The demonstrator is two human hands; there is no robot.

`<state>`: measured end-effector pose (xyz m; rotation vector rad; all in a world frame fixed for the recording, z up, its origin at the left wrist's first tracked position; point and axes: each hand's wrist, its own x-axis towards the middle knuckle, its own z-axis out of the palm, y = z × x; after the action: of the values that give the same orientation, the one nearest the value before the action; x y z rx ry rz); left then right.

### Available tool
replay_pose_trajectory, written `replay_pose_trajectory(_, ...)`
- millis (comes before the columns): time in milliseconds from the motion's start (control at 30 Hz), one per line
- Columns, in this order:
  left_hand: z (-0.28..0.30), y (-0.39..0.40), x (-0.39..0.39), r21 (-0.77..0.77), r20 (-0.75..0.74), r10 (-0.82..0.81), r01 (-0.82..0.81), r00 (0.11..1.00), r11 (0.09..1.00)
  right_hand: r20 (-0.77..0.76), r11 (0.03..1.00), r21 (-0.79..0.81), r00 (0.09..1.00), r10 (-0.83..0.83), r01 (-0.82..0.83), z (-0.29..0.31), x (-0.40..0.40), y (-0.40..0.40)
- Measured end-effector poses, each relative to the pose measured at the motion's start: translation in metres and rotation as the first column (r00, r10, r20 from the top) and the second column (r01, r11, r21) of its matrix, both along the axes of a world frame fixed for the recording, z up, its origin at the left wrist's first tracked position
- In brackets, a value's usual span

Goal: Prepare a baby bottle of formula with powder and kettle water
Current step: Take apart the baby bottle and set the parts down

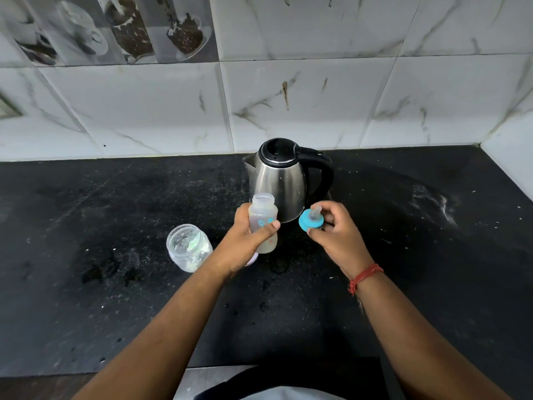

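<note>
The baby bottle (264,223) is held upright just above the black counter (86,284), near the middle of the view, with the left hand (248,241) wrapped around its lower body, thumb across the front and fingers behind. It is judged to be light, thin-walled plastic that would flex under a hard squeeze, so a grip around the mid-body, as now, seems the soundest; pale contents appear to sit in the lower part, and wet spots on the counter suggest the wall may be slippery. A small teal leaf mark and some red print are seen on the bottle, but no words can be read. At three o'clock from the bottle, just apart from it, the teal collar with its clear teat (311,220) is pinched at the rim by the fingertips of the right hand (337,232), otherwise loosely curled; the teat is judged soft and the collar stiff, so the rim is the better place to hold. A red thread (364,277) is worn on that wrist. At eight o'clock from the bottle, a clear open jar (189,246) with white powder residue stands on the counter, probably rigid and light. Beyond, at twelve o'clock, the steel kettle (281,180) is set with lid shut and handle to the right; it is likely heavy and possibly hot, best taken by the handle. No brand is legible on it.
</note>
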<state>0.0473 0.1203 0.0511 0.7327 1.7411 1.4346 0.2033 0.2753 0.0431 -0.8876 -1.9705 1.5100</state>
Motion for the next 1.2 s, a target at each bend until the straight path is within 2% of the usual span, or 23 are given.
replay_pose_trajectory(133, -0.015, 0.014, 0.0, -0.03, -0.146, 0.03, -0.035, 0.989, 0.999, 0.166, 0.988, 0.157, 0.986, -0.013, -0.013, -0.026, 0.006, 0.006)
replay_pose_trajectory(200, -0.026, 0.02, 0.0, -0.063, -0.161, 0.054, -0.065, 0.985, 0.996, 0.282, 0.967, 0.248, 0.959, -0.02, -0.053, -0.037, 0.006, 0.009)
replay_pose_trajectory(300, -0.037, 0.027, 0.006, -0.111, -0.213, 0.056, -0.081, 0.976, 0.99, 0.45, 0.873, 0.448, 0.892, -0.034, -0.192, -0.049, 0.005, 0.013)
replay_pose_trajectory(367, -0.04, 0.032, 0.011, -0.128, -0.243, 0.036, -0.069, 0.969, 0.989, 0.548, 0.8, 0.524, 0.835, -0.054, -0.292, -0.053, 0.002, 0.016)
replay_pose_trajectory(467, -0.049, 0.037, 0.014, -0.164, -0.284, -0.003, -0.045, 0.959, 0.985, 0.653, 0.713, 0.572, 0.751, -0.097, -0.406, -0.062, -0.003, 0.019)
replay_pose_trajectory(567, -0.057, 0.042, 0.014, -0.2, -0.319, -0.045, -0.021, 0.947, 0.98, 0.682, 0.638, 0.617, 0.718, -0.14, -0.461, -0.07, -0.005, 0.021)
replay_pose_trajectory(667, -0.065, 0.043, 0.012, -0.24, -0.345, -0.083, -0.002, 0.935, 0.971, 0.765, 0.636, 0.549, 0.633, -0.12, -0.542, -0.069, -0.007, 0.022)
replay_pose_trajectory(767, -0.071, 0.043, 0.011, -0.267, -0.34, -0.099, 0.005, 0.935, 0.964, 0.796, 0.637, 0.517, 0.595, -0.113, -0.572, -0.067, -0.009, 0.023)
replay_pose_trajectory(1000, -0.075, 0.036, 0.007, -0.288, -0.318, -0.12, 0.024, 0.941, 0.957, 0.797, 0.649, 0.511, 0.595, -0.11, -0.564, -0.061, -0.007, 0.022)
replay_pose_trajectory(1100, -0.079, 0.028, 0.003, -0.277, -0.316, -0.088, -0.004, 0.945, 0.961, 0.749, 0.668, 0.547, 0.651, -0.121, -0.505, -0.053, -0.007, 0.019)
replay_pose_trajectory(1200, -0.072, 0.016, 0.0, -0.253, -0.395, -0.06, -0.046, 0.917, 0.966, 0.658, 0.681, 0.603, 0.741, -0.131, -0.415, -0.042, -0.007, 0.012)
